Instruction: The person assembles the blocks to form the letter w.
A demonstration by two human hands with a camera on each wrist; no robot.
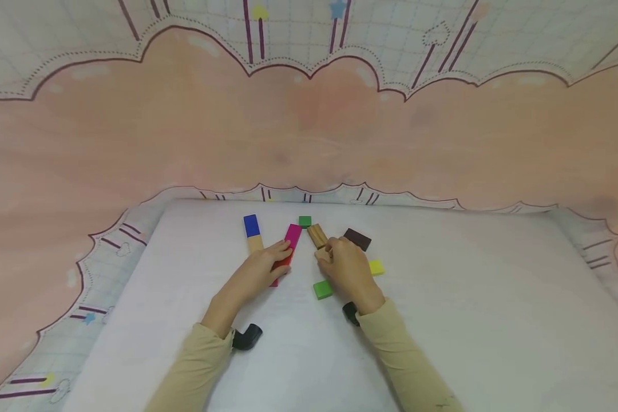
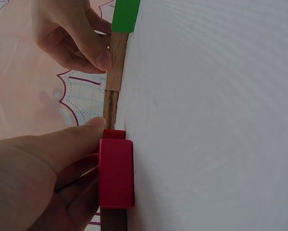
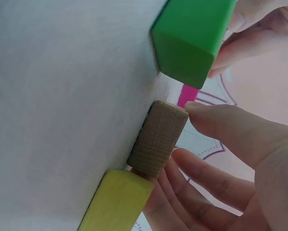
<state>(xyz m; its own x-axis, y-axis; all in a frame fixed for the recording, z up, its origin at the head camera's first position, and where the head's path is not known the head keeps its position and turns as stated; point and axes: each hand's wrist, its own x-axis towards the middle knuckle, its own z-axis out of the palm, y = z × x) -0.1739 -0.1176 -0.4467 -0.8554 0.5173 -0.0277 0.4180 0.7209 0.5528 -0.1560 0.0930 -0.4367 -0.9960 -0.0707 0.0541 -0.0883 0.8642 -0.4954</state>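
The left hand (image 1: 268, 264) pinches the red block (image 1: 283, 261) flat for steadiness, while the right hand (image 1: 342, 266) grips the ridged wooden block (image 1: 317, 236) on the white worktop (image 1: 468, 297).

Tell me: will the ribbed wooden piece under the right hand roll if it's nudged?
Possibly. The ribbed wooden piece looks rounded, so it may roll sideways. Its grooved surface should grip well. The right hand touches it, probably steadying it.
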